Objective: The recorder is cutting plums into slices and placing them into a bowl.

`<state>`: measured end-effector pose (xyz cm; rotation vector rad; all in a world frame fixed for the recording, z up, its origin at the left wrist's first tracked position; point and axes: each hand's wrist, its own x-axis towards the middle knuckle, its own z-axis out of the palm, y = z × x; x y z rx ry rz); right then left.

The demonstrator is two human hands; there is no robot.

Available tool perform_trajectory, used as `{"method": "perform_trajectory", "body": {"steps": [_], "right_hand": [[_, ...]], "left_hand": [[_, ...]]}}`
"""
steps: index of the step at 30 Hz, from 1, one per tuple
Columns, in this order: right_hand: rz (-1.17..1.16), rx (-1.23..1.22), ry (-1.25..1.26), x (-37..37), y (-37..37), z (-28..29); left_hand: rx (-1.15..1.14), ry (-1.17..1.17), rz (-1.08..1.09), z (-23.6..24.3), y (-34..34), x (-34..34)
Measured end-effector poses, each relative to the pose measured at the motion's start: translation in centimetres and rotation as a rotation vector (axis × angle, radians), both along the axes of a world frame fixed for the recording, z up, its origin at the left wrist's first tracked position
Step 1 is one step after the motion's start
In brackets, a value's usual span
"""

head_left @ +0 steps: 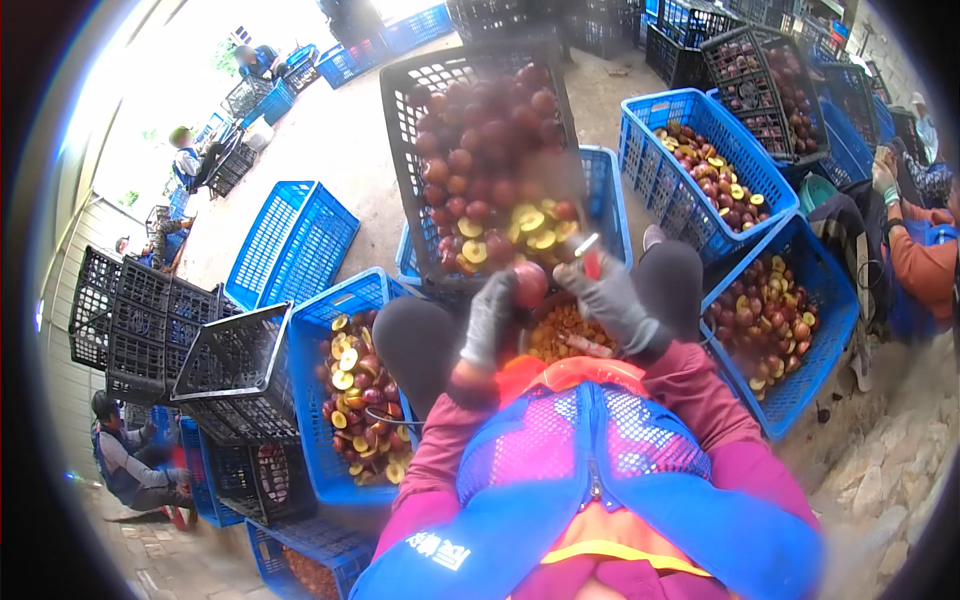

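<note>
My left hand, in a grey glove, has its fingers wrapped round a whole red plum. Close by on the right, my gloved right hand grips a small red-handled knife, its pale blade pointing up and left. Just beyond both hands a tilted black crate holds many whole dark plums. Halved plums with yellow flesh lie at its near end. Below my hands, between my knees, is a heap of small orange-brown pieces, perhaps pits; my hands partly hide its container.
Blue crates of halved plums stand left, right and far right. Another blue crate stands farther left, near stacked black crates. At right sits a co-worker in an orange sleeve; other people sit farther off.
</note>
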<state>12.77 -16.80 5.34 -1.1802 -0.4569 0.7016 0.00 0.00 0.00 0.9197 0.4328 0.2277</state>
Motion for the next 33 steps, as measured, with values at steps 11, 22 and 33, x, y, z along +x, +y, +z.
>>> {"method": "perform_trajectory", "body": {"steps": [11,22,33], "right_hand": [[-0.342,-0.314,-1.125,-3.9,2.6,-1.6],[-0.030,0.087,-0.872,0.1,2.2,-2.2],[0.103,-0.376,-0.024,-0.1,1.7,-5.1]], "left_hand": [[0.872,0.000,0.037,-2.4,-2.7,-0.5],[0.063,0.024,-0.044,0.9,-2.6,-0.9],[-0.429,-0.173,0.172,4.7,5.8,-6.5]]}}
